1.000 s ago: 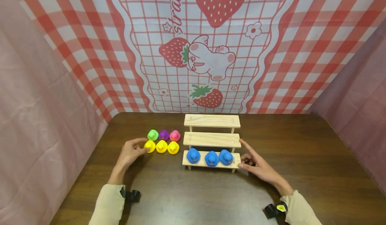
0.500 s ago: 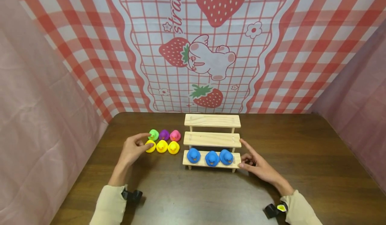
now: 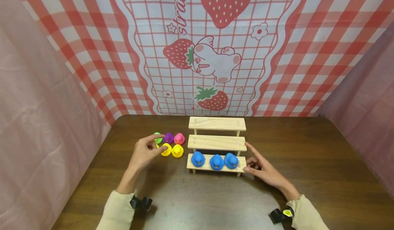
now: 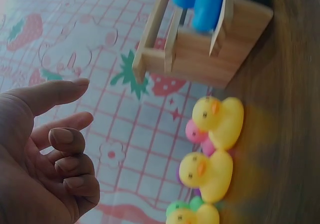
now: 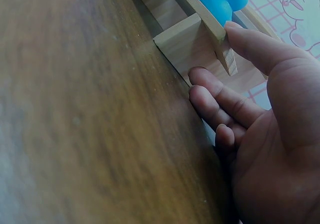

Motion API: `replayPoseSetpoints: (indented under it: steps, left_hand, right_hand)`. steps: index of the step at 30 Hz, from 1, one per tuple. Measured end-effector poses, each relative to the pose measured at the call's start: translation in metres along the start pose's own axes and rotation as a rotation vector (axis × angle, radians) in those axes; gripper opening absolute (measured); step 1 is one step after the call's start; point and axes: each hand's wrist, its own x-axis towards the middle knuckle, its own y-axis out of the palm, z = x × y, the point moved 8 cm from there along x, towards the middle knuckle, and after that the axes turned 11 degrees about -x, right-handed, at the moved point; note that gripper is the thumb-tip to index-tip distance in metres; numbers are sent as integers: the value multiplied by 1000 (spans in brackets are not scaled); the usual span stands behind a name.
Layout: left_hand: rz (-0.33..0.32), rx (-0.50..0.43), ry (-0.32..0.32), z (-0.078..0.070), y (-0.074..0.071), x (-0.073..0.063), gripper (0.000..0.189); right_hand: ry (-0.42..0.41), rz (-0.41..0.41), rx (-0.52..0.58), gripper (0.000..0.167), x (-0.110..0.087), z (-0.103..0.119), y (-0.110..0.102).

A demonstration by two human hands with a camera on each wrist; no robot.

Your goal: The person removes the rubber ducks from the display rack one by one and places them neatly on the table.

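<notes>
Three yellow ducks (image 3: pixel 177 151) are standing in a front row on the counter (image 3: pixel 197 199), left of the wooden rack (image 3: pixel 212 143), with a pink duck (image 3: pixel 179 139), a purple duck (image 3: pixel 168 138) and a green duck (image 3: pixel 158 141) lining up behind them. Your left hand (image 3: pixel 147 152) is hovering by the row's left end, thumb and forefinger spreading apart, the other fingers curling inward and grasping nothing; in the head view it is hiding most of the left yellow duck. That tight packing is posing the chief risk: fingers closing carelessly on one duck could be toppling its neighbor or shoving the back row askew, and a covered duck could be getting bumped unseen.

Beyond them, three blue ducks (image 3: pixel 217 162) are occupying the rack's bottom shelf, the middle one sitting closest to the front edge. Your right hand (image 3: pixel 264 171) is steadying the rack's right end, thumb touching the bottom shelf, forefinger pointing to the middle one, clenching nothing. Too hard a push there could be sliding the rack toward the yellow row, or tipping that front blue duck onto the counter.
</notes>
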Motion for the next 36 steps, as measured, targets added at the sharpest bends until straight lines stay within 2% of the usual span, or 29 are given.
replayPoseSetpoints:
  steps: [4,14,21,28,36]
  left_hand:
    - [41,9,8,-5,16,-2,38]
    - [109,-18,86,-19,48,-6,41]
    - [185,-41,82,-18,69,-8,40]
    - [244,-17,119,-20,90,-10,38]
    - [289,-12,119,-13,108,-12,38]
  right_hand:
    - [-3,-4,-1,86,0,1,0]
    - [-7,-6,0,87,-1,1,0]
    - [-4,-3,0,86,0,1,0]
    - [4,-4,-5,86,0,0,0]
    - [16,-4,-19,86,-1,0,0]
